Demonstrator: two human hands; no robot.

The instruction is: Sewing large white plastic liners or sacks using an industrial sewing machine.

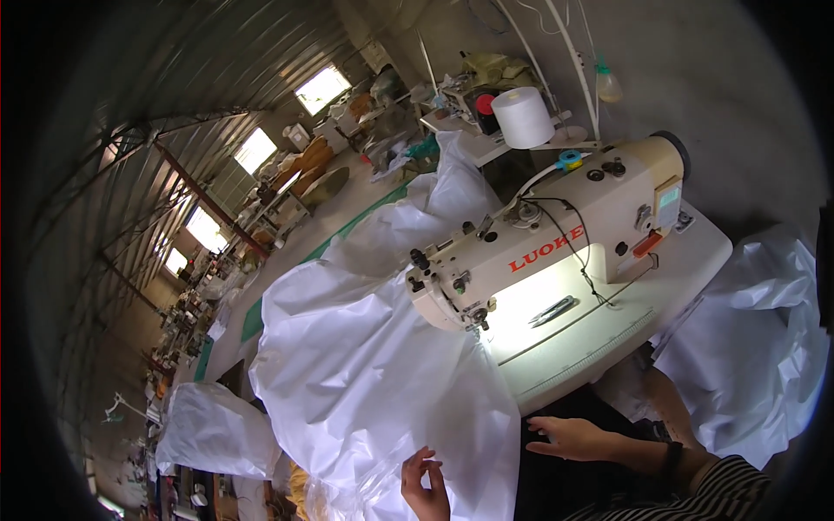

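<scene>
A large white plastic-like sheet (373, 356) lies bunched under the needle end of a sewing machine (539, 234) and drapes down toward me. At the lower edge, my left hand (426, 486) hovers over or rests on this sheet. Its fingers are loosely bent and apart, and nothing shows in them. My right hand (569, 438) is just right of the sheet's edge, above my dark-clothed lap. Its fingers stretch leftward, holding nothing. Small metal thread snips (553, 311) lie on the lit machine bed (599, 326). The sheet hides the needle area's left side.
A white thread cone (524, 118) stands behind the machine. More white sheeting (743, 339) hangs at the right, and a white bundle (217, 430) sits at the left. A long table with green edging (252, 319) runs toward cluttered workbenches. Bare skin (669, 404) shows beyond my right wrist.
</scene>
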